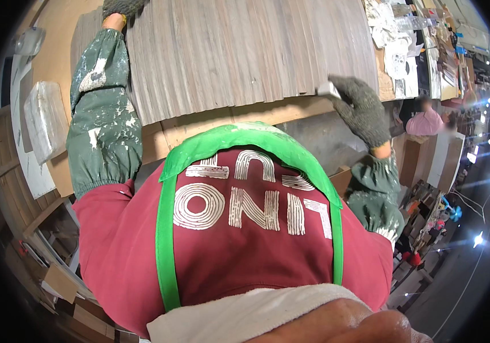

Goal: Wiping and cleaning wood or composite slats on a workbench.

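Relative to the grey-brown strips (227, 51), one right hand (362, 108) pinches one white block (328, 90) nearside; one left hand (122, 7), farside, shows no discernible grip.

We're up at the wearer's head, looking steeply down through a wide fisheye. The wearer's chest (253, 251) looms close, mid-view, with the boards (227, 57) farther off toward the top rim.

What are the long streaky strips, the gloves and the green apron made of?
Strips: maybe matt wood or printed imitation, showing streaky grain. Gloves: probably dull knitted yarn, from their rough texture. Apron: likely smooth cloth, because it bends softly.
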The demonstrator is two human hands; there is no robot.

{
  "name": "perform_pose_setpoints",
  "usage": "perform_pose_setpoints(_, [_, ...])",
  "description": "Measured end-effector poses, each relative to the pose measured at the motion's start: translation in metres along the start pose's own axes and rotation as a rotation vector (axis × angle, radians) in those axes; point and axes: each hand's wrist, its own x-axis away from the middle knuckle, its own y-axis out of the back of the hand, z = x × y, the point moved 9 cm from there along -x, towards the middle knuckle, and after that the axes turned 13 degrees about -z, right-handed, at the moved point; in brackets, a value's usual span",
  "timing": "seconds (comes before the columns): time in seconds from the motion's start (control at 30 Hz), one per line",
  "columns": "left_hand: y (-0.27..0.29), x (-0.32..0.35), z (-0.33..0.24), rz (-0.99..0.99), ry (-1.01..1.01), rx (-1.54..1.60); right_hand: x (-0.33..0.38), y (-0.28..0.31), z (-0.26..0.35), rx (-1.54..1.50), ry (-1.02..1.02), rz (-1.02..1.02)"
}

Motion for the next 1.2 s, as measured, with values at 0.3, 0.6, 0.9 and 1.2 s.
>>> perform_pose_setpoints(0.3, [-0.005, -0.009, -0.053, 0.25, 0.057, 0.147, 0.018, 0.021, -0.054, 0.513, -0.107, -0.415])
perform_pose_setpoints(0.6, [-0.029, -0.028, -0.059, 0.076, -0.058, 0.081, 0.003, 0.006, -0.044, 0.459, 0.043, -0.442])
perform_pose_setpoints(0.9, [-0.013, -0.008, -0.034, 0.051, -0.012, 0.067, -0.072, -0.01, -0.019, 0.474, 0.159, -0.421])
perform_pose_setpoints(1.2, [0.0, -0.004, -0.048, 0.029, 0.0, 0.11, -0.089, -0.023, -0.008, 0.363, 0.24, -0.358])
